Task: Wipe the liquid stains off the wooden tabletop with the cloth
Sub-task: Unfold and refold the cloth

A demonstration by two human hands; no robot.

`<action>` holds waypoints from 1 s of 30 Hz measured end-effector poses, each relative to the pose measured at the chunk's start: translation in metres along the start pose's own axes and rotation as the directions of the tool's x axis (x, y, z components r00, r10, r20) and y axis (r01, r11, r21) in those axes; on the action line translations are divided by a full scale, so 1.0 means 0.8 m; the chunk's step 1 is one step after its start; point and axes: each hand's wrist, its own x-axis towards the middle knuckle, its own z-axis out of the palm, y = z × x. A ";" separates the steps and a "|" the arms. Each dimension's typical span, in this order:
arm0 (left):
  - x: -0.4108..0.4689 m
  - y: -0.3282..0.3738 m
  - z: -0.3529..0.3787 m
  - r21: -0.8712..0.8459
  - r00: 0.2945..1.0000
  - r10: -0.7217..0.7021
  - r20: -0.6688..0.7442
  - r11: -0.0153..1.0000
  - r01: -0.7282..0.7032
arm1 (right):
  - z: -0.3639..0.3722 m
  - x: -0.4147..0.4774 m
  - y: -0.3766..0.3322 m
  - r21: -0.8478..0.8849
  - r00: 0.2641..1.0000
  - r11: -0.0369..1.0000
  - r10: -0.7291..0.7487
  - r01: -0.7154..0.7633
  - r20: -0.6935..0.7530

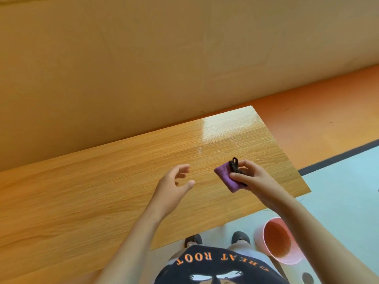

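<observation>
A folded purple cloth [226, 177] with a black loop and black edge is pinched in my right hand [253, 177], held just above the right part of the wooden tabletop [102, 181]. To the cloth's left, my left hand [174, 183] hovers over the table, fingers spread and holding nothing. A small dark wet spot [176, 183] lies on the wood between its thumb and fingers. A thin shiny wet streak [200, 149] shows further back in the glare.
A pink bucket [275, 240] stands on the pale floor beside my feet, right of the table's near edge. A tan wall runs behind the table. The table's right end lies close beyond my right hand, over orange floor.
</observation>
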 end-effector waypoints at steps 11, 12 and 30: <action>0.008 0.087 -0.006 -0.327 0.917 0.358 0.176 0.900 -0.288 | 0.023 -0.051 -0.050 0.471 0.984 0.881 -0.119 0.042 0.136; 0.009 0.086 -0.008 -0.356 0.915 0.362 0.179 0.891 -0.283 | 0.026 -0.051 -0.050 0.498 0.981 0.866 -0.132 0.042 0.146; 0.012 0.070 -0.023 -0.809 0.921 0.260 0.291 0.581 0.091 | 0.020 -0.060 -0.073 0.101 0.945 0.952 -0.265 0.288 -0.194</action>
